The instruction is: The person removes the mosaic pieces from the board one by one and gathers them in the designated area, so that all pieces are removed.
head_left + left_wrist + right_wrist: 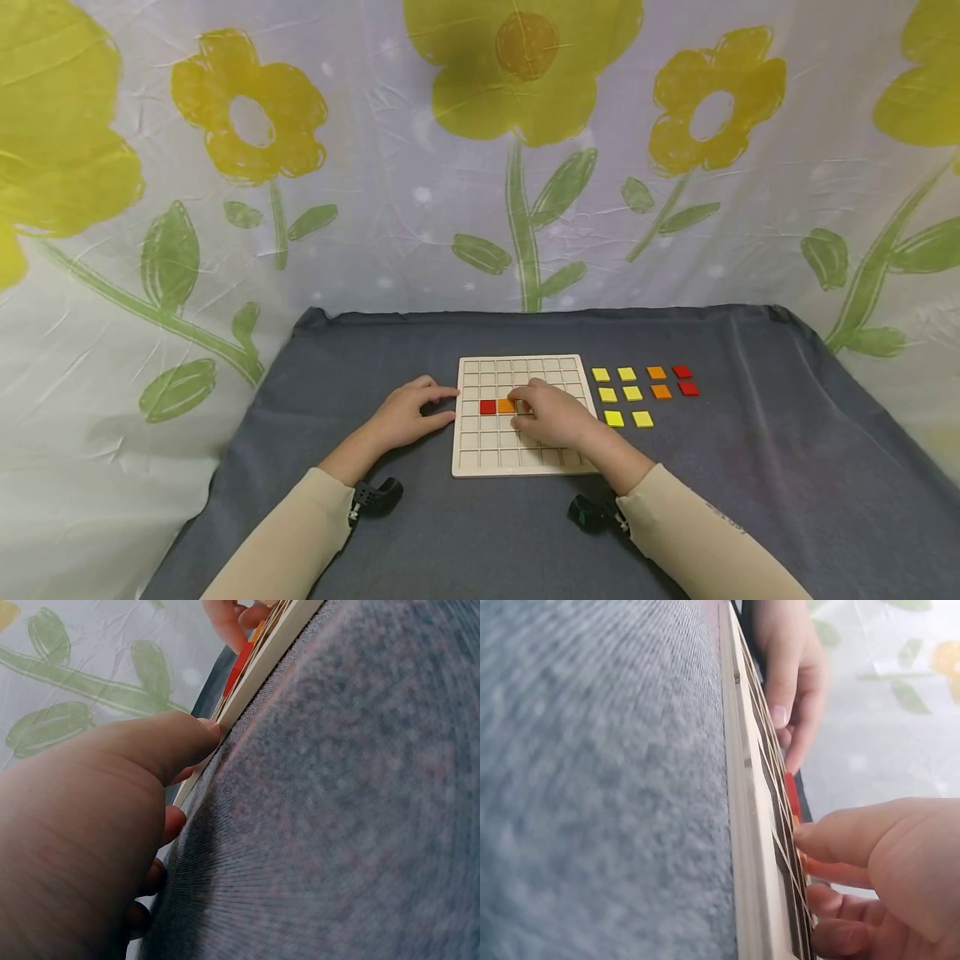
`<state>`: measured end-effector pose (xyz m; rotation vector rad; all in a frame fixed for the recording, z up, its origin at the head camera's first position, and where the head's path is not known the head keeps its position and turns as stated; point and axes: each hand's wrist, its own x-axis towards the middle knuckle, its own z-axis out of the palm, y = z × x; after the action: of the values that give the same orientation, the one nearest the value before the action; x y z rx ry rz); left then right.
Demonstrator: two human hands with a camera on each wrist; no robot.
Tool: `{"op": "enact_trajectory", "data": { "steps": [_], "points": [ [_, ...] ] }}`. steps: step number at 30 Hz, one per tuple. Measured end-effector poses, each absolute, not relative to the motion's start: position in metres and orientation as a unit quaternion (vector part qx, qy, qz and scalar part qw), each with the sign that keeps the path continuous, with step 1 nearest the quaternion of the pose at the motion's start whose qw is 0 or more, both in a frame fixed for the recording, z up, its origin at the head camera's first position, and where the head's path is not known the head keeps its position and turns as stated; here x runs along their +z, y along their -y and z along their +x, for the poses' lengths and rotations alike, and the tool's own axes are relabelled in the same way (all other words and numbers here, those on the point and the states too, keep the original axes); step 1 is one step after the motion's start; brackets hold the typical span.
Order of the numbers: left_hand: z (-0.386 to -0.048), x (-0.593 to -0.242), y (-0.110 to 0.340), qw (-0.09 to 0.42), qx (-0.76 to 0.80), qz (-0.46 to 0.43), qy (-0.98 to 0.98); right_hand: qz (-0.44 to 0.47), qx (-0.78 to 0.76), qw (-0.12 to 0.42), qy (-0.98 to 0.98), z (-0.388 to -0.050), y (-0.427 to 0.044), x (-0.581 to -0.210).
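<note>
A pale wooden grid board (pixel 480 458) lies flat on the grey cloth. A red tile (pixel 487 407) and an orange tile (pixel 506 406) sit side by side in its cells. My right hand (pixel 551 414) is over the board, with thumb and index finger on the near and far sides of the orange tile; the fingers partly hide it. In the right wrist view, orange (pixel 804 859) shows beside the thumb (pixel 817 836). My left hand (pixel 405 414) rests at the board's left edge, thumb and fingers spread and touching the rim.
To the right of the board lie several yellow tiles (pixel 632 392), two orange tiles (pixel 661 392) and two red tiles (pixel 687 388) in loose columns. Behind the table hangs a flowered cloth (pixel 390 250). Each wrist carries a black camera.
</note>
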<state>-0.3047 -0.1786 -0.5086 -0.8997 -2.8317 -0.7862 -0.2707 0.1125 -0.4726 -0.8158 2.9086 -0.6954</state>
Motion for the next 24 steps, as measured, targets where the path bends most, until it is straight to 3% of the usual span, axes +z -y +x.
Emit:
{"op": "enact_trajectory", "data": {
  "steps": [24],
  "points": [
    [-0.3053,-0.5099,0.1799,0.037,-0.251,-0.295,0.921,-0.202,-0.247,-0.010,-0.948,-0.2682,-0.1047,-0.4799]
  ]
}}
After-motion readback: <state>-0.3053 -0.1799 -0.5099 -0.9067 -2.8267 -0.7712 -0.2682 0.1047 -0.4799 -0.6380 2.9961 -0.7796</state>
